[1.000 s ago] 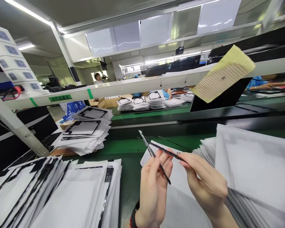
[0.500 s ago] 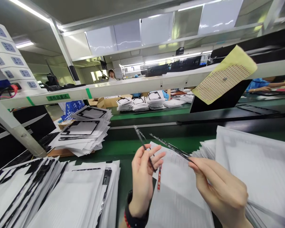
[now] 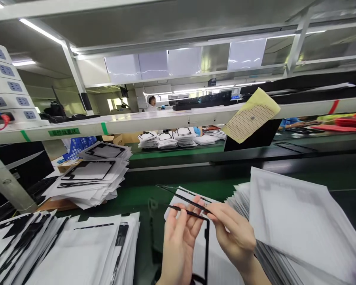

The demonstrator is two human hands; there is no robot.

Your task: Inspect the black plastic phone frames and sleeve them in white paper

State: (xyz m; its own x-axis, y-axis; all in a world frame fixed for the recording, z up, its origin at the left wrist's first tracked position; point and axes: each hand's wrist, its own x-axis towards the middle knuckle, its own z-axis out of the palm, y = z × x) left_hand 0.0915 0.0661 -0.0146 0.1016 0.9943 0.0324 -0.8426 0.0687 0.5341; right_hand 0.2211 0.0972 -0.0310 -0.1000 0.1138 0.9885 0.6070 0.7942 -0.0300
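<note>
Head feed, both hands up over the worktop (image 3: 142,198), nearer its close edge than its far one. Left hand (image 3: 179,245): thumb and forefinger pinched on the upper bar of a thin black frame (image 3: 207,249), gripping well short of its corner; the other fingers fan out behind, loosely curled. From that corner, to the right of the left fingers, one side drops toward the close edge.

Right hand (image 3: 234,233): thumb and forefinger grasping the near end of a slim black strip (image 3: 186,198), which slants away up and left, passing across the left fingertips. I can't tell whether it touches them, nor whether strip and frame are one piece. Right fingertips sit just beside the frame's corner; contact unclear to me.

Below the hands I note a white sleeve (image 3: 218,263). Right of it, a stack of white sleeves (image 3: 293,213); toward the worktop's close left corner, filled sleeves (image 3: 77,253) with dark parts showing.
</note>
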